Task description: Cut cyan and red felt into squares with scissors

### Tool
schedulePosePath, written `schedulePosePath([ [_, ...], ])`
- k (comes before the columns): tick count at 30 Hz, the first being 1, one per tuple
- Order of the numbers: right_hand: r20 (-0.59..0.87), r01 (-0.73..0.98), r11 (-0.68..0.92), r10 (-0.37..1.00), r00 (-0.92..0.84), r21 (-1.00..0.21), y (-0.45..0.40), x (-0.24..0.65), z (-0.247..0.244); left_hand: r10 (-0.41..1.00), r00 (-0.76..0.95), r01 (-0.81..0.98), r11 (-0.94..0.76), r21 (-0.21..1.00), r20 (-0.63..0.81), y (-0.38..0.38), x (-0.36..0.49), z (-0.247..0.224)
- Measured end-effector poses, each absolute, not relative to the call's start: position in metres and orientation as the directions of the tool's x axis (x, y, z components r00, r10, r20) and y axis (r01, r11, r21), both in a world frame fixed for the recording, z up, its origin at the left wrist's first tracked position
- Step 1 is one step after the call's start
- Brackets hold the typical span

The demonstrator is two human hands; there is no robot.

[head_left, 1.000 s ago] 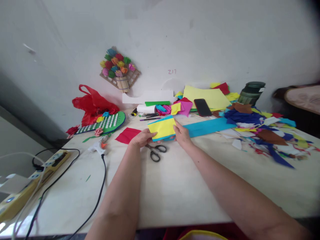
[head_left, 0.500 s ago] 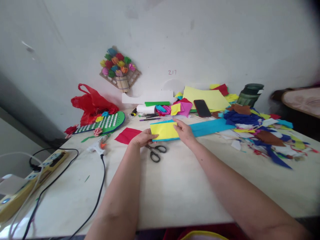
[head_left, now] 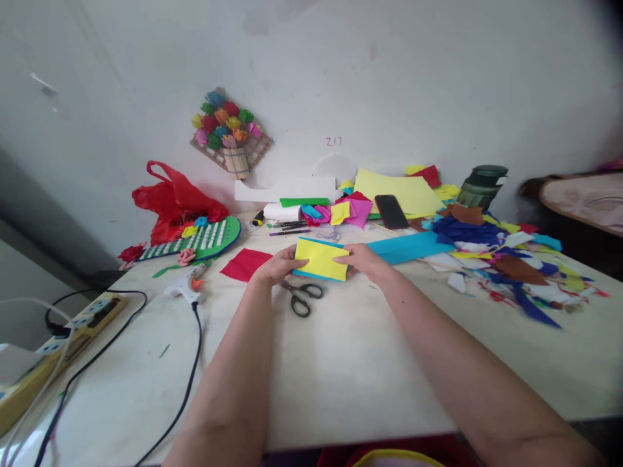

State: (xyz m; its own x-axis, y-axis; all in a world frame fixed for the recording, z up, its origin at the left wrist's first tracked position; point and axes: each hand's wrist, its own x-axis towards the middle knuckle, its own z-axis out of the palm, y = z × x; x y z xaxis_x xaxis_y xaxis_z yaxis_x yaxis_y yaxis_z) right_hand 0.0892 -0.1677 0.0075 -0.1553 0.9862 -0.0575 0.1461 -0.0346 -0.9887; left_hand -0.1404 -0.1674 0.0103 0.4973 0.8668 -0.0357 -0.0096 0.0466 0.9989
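Observation:
A yellow paper rectangle (head_left: 321,259) lies over blue paper, whose edge shows above and below it. My left hand (head_left: 278,266) grips the left end, thumb on the yellow face. At the right end, my right hand (head_left: 361,257) pinches the same papers, its thumb also on top. A long blue paper strip (head_left: 409,249) runs rightward behind my right hand; whether it joins the held blue piece is hidden. Dark-handled scissors (head_left: 304,299) lie just below my left hand, their blades partly covered. Left of that hand rests a red paper piece (head_left: 244,264).
A glue gun (head_left: 185,285) with its cord lies left, near a yellow power strip (head_left: 82,331). Paper scraps (head_left: 516,259) heap up at the right beside a green bottle (head_left: 481,187). A phone (head_left: 391,212) rests on yellow sheets at the back. Pens (head_left: 292,227) lie behind my hands.
The yellow and blue papers have been tilted and drawn slightly nearer to me. My right hand has shifted down the right end, its thumb now further onto the yellow paper.

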Motion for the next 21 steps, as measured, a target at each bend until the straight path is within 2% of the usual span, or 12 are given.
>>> schedulePosePath([
  [2, -0.060, 0.115, -0.047, 0.992, -0.114, -0.992, -0.168, 0.088, 0.008, 0.879, 0.476, -0.039, 0.059, 0.998, -0.034, -0.168, -0.138, 0.011],
  [7, -0.124, -0.188, -0.125, 0.992, -0.016, -0.974, -0.169, 0.082, 0.010, 0.925, 0.378, -0.133, 0.096, 0.986, -0.039, -0.168, -0.133, 0.010],
  [10, -0.159, -0.301, -0.118, 0.980, 0.118, -0.946, -0.164, 0.082, 0.012, 0.931, 0.365, -0.189, 0.065, 0.980, 0.009, -0.163, -0.132, 0.005],
  [14, -0.158, -0.301, -0.051, 0.926, 0.342, -0.952, -0.148, 0.086, 0.015, 0.957, 0.288, -0.227, 0.050, 0.973, 0.018, -0.158, -0.136, 0.000],
  [21, -0.170, -0.299, -0.027, 0.870, 0.463, -0.954, -0.103, 0.088, 0.021, 0.994, 0.096, -0.271, -0.033, 0.962, 0.061, -0.155, -0.147, -0.001],
])
